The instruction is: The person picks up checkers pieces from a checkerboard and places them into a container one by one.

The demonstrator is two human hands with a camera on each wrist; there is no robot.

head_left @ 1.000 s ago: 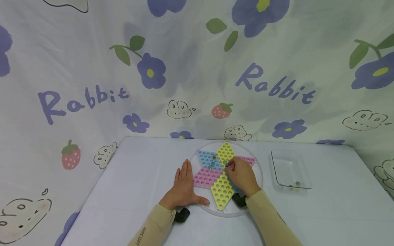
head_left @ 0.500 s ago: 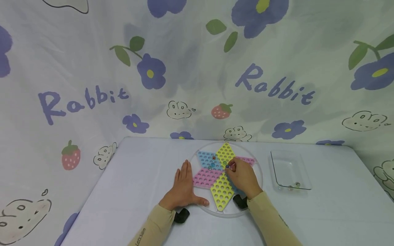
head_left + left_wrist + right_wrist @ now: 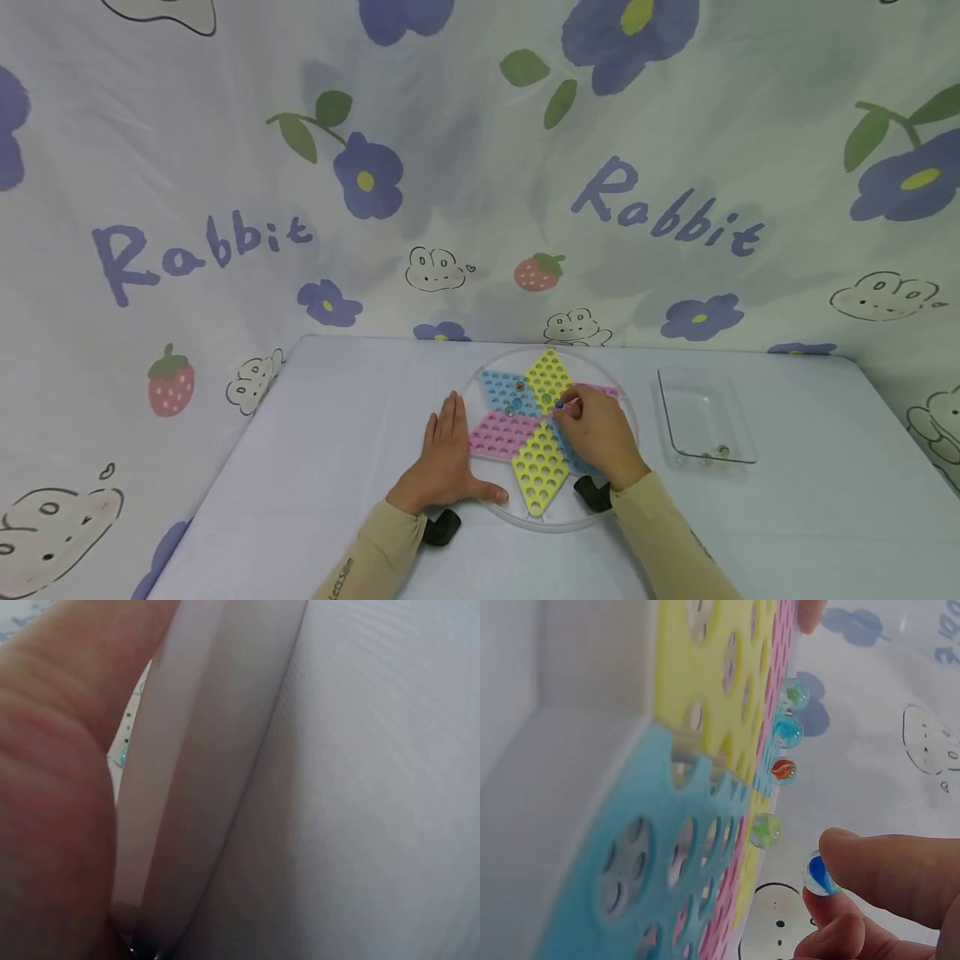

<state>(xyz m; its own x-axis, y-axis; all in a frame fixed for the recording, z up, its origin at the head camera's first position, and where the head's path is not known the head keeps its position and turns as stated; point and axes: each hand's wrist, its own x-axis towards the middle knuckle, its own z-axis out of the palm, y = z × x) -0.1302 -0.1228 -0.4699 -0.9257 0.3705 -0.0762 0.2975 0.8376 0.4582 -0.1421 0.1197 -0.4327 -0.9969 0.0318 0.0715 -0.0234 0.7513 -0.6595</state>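
My right hand [image 3: 600,433] pinches a clear marble with a blue swirl [image 3: 820,874] between thumb and fingers, just off the surface of a round Chinese checkers board [image 3: 540,467]. In the right wrist view, a green-yellow marble [image 3: 765,829] sits in the board close to the pinched one. Further along stand an orange-red marble [image 3: 784,771], a light-blue marble [image 3: 788,731] and a greenish marble [image 3: 794,693]. My left hand [image 3: 438,467] rests along the board's left rim, fingers straight and thumb spread over the near edge. The left wrist view shows the rim [image 3: 195,750] against that hand.
A clear plastic box [image 3: 705,417] stands right of the board, a few marbles [image 3: 722,450] in its near end. White cloth covers the table [image 3: 337,433]. Behind it hangs a printed curtain [image 3: 465,208]. A black wrist device [image 3: 442,527] sits under the left wrist.
The right hand has shifted slightly to the right with the blue marble still pinched. The left hand stays on the rim, and the seated marbles have not moved.
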